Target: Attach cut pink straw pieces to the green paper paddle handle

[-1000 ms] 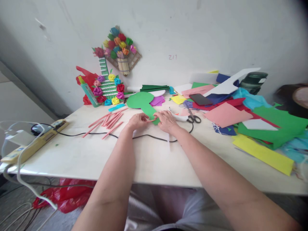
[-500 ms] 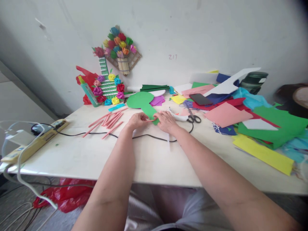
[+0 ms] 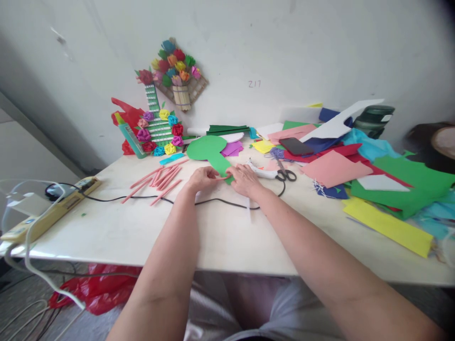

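A green paper cutout (image 3: 207,148) with a rounded top and a straight stem lies in the middle of the table. Across the lower end of its stem is a thin pink paper roll (image 3: 221,178). My left hand (image 3: 203,179) pinches the roll's left end, fingers closed. My right hand (image 3: 244,179) rests over the right side of the stem, its fingers closed at the roll's other end. Left of my hands lie several more pink paper rolls (image 3: 167,177). A white glue gun (image 3: 263,171) and black-handled scissors (image 3: 286,175) lie just beyond my right hand.
Coloured paper sheets (image 3: 336,168) are heaped on the right, with a phone (image 3: 295,146) among them. At the back left stand a glue bottle (image 3: 131,137) and a flower-decorated paper guitar (image 3: 160,128). A black cord (image 3: 227,201) runs from the power strip (image 3: 53,208) past my wrists.
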Demonstrator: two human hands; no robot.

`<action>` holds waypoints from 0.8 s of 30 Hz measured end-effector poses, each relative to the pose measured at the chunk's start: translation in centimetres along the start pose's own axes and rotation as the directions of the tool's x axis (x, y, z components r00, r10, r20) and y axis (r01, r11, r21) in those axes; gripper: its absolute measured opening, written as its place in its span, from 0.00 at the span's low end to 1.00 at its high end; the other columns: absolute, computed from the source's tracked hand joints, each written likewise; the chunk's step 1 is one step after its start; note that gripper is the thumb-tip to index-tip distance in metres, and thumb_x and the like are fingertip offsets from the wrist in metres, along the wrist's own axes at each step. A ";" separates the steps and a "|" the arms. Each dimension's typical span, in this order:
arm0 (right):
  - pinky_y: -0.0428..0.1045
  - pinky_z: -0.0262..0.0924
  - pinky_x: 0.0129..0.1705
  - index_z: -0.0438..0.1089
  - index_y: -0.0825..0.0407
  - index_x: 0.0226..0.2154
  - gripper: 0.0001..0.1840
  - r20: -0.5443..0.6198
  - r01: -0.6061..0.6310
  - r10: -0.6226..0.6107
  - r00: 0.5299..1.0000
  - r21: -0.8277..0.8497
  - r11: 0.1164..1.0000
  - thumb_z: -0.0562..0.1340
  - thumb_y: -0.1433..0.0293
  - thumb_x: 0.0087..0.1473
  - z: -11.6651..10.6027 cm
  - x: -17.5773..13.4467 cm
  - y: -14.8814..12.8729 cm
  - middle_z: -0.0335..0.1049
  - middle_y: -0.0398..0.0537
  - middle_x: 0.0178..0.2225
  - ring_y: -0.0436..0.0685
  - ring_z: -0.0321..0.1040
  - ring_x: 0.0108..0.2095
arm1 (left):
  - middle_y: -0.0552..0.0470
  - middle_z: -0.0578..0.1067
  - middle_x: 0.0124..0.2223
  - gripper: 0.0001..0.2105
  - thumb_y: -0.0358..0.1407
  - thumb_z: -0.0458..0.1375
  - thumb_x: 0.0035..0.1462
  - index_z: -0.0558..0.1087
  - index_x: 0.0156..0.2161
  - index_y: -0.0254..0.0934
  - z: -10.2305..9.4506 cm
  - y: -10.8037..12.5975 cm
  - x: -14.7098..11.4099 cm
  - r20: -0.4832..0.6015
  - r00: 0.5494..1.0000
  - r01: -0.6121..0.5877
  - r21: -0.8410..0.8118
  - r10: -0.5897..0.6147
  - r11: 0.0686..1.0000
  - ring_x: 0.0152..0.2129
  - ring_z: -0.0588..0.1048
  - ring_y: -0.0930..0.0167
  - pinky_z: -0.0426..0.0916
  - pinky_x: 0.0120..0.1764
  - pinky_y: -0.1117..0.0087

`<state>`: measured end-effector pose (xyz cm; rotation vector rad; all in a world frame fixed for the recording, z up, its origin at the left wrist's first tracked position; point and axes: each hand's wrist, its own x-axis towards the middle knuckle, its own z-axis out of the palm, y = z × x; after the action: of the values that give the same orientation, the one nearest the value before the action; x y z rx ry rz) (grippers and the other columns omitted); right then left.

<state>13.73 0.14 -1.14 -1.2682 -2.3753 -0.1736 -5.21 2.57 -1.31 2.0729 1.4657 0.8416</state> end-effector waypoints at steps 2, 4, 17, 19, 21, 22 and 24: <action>0.52 0.48 0.47 0.65 0.53 0.43 0.19 -0.014 -0.009 0.009 1.000 0.034 0.999 0.54 0.76 0.46 0.2 0.0 0.2 0.69 0.50 0.41 0.60 0.59 0.45 | 0.52 0.72 0.27 0.15 0.38 0.60 0.37 0.74 0.34 0.34 -0.1 0.2 0.0 0.004 1.000 0.022 -0.002 -0.022 1.000 0.26 0.70 0.72 0.63 0.30 0.73; 0.52 0.48 0.46 0.64 0.53 0.42 0.19 -0.038 -0.025 0.028 0.999 0.072 0.997 0.53 0.76 0.45 0.3 0.1 0.4 0.69 0.49 0.43 0.60 0.59 0.45 | 0.52 0.73 0.27 0.14 0.37 0.58 0.38 0.74 0.34 0.34 -0.2 0.4 0.0 0.001 0.999 0.052 -0.022 -0.052 0.998 0.26 0.70 0.71 0.63 0.30 0.72; 0.57 0.40 0.51 0.64 0.54 0.45 0.24 -0.095 -0.144 0.140 0.986 -0.037 0.989 0.56 0.74 0.41 -0.3 -0.5 1.3 0.71 0.52 0.40 0.62 0.58 0.44 | 0.49 0.75 0.26 0.09 0.32 0.53 0.40 0.70 0.31 0.33 -0.1 0.1 0.1 -0.080 0.979 0.154 -0.322 -0.189 0.934 0.22 0.72 0.72 0.65 0.25 0.73; 0.58 0.37 0.53 0.64 0.54 0.46 0.25 -0.082 -0.143 0.138 0.987 -0.056 0.988 0.56 0.73 0.41 -0.4 -0.5 1.3 0.71 0.52 0.40 0.62 0.58 0.44 | 0.49 0.74 0.25 0.10 0.32 0.55 0.40 0.70 0.32 0.33 0.0 0.1 0.1 -0.074 0.981 0.147 -0.324 -0.180 0.934 0.21 0.72 0.71 0.66 0.23 0.73; 0.58 0.34 0.54 0.63 0.53 0.47 0.26 -0.069 -0.133 0.129 0.989 -0.062 0.989 0.56 0.73 0.41 -0.5 -0.5 1.2 0.71 0.52 0.41 0.62 0.57 0.45 | 0.50 0.74 0.24 0.10 0.32 0.57 0.39 0.70 0.32 0.33 0.1 0.0 0.0 -0.078 0.985 0.126 -0.309 -0.157 0.943 0.19 0.72 0.72 0.65 0.22 0.73; 0.59 0.34 0.54 0.63 0.53 0.47 0.26 -0.061 -0.127 0.123 0.991 -0.064 0.990 0.56 0.73 0.41 -0.5 -0.6 1.1 0.70 0.51 0.41 0.62 0.57 0.46 | 0.50 0.73 0.24 0.10 0.32 0.57 0.39 0.70 0.31 0.33 0.1 0.0 0.0 -0.079 0.986 0.116 -0.304 -0.146 0.945 0.19 0.72 0.72 0.65 0.22 0.74; 0.59 0.33 0.54 0.63 0.53 0.48 0.27 -0.048 -0.120 0.117 0.992 -0.066 0.991 0.57 0.72 0.41 -0.6 -0.6 1.1 0.70 0.51 0.42 0.62 0.56 0.47 | 0.51 0.73 0.23 0.09 0.31 0.58 0.39 0.70 0.31 0.33 0.2 -0.1 0.0 -0.076 0.988 0.104 -0.307 -0.133 0.946 0.17 0.71 0.73 0.65 0.21 0.74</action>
<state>15.09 0.11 -0.96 -1.4189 -2.2666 -0.2462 -5.13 2.60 -1.46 1.7232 1.3945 1.0572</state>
